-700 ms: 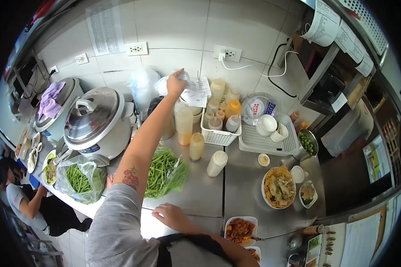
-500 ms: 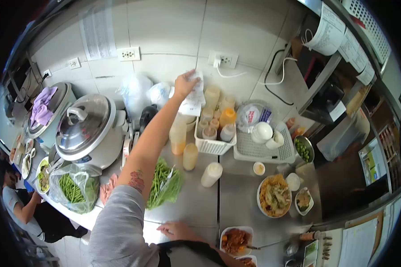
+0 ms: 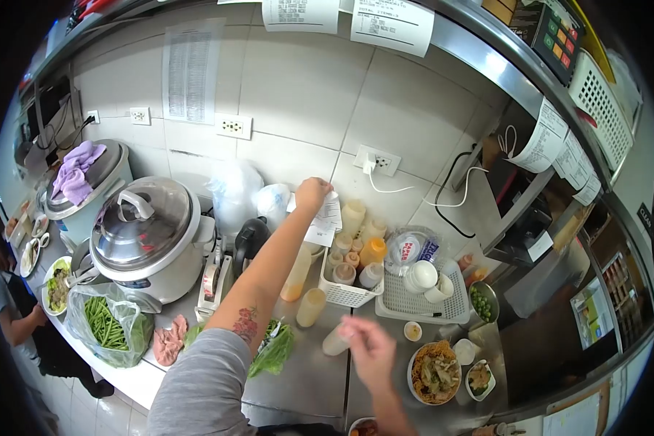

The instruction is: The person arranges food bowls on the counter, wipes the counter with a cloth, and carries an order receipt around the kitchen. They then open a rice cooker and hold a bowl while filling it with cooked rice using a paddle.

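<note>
My left hand reaches to the back of the counter. Its fingers close on the top of white printed paper slips beside a basket of bottles. My right hand is raised over the counter, fingers bent and blurred, so its grip is unclear. It partly covers a pale squeeze bottle; whether it touches the bottle I cannot tell. A yellowish bottle stands left of that one. Under my left forearm lies a bag of green vegetables.
A white basket holds several sauce bottles. To its right is a grey tray with cups. A noodle bowl stands at right, a rice cooker at left. Overhead runs a metal shelf with hanging tickets. Another person stands at far left.
My right hand has risen from the counter's front edge toward the pale squeeze bottle. My left hand stays at the paper slips. The view has tilted upward, showing tickets on the overhead shelf.
</note>
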A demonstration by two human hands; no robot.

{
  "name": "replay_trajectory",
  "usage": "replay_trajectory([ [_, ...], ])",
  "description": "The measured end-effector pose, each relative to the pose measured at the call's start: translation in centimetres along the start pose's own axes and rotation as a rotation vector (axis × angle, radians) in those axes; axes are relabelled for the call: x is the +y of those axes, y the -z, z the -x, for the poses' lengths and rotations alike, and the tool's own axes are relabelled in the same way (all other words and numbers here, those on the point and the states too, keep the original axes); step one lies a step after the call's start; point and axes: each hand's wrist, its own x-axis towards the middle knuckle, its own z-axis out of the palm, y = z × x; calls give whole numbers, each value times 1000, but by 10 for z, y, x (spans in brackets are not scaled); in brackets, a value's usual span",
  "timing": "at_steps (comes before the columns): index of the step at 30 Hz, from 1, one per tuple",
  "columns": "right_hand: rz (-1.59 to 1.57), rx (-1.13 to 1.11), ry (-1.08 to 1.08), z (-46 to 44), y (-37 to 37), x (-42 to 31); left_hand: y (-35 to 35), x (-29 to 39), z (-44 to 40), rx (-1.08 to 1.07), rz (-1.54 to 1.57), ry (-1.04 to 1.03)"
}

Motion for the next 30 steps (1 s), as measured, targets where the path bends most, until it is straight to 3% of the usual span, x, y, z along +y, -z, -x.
replay_trajectory([
  [2, -45, 26, 289, -36, 3, -22, -7, -16, 4, -136, -243, -4],
  [3, -64, 24, 392, -56, 1, -39, -14, -28, 7, -254, -206, 27],
  [4, -78, 23, 503, -77, -2, -62, -11, -19, 20, -92, -199, -82],
  [6, -162, 11, 491, -110, -11, -120, 3, 6, 50, 230, -188, -294],
  [8, -174, 28, 426, -150, -11, -161, 65, 56, 60, 422, 259, -518],
  [9, -79, 19, 573, -182, -10, -174, 109, 86, 66, 584, 298, -604],
  [10, 26, 20, 716, -211, -4, -187, 145, 107, 65, 672, 515, -652],
  [11, -34, -37, 700, -224, -2, -203, 188, 130, 66, 611, 812, -636],
  [12, -96, -95, 682, -233, -5, -216, 224, 143, 53, 755, 752, -621],
  [13, -174, -128, 650, -244, -5, -225, 271, 187, 66, 648, 897, -781],
  [14, -257, -168, 617, -249, -5, -230, 300, 206, 70, 526, 856, -669],
  [15, -270, -103, 615, -247, -2, -230, 317, 214, 65, 357, 794, -685],
  [18, -245, 80, 653, -240, 16, -219, 323, 218, 53, 146, 751, -683],
  [20, -167, 226, 741, -229, 47, -206, 306, 230, 73, 178, 553, -705],
  [23, -256, 334, 611, -215, 85, -198, 265, 261, 97, 36, 466, -728],
  [27, -87, 314, 526, -214, 112, -220, 234, 320, 104, 10, 400, -745],
  [29, -141, 301, 620, -228, 123, -235, 227, 341, 86, 83, 386, -761],
  [30, -193, 294, 566, -225, 126, -237, 225, 343, 82, 112, 380, -761],
])
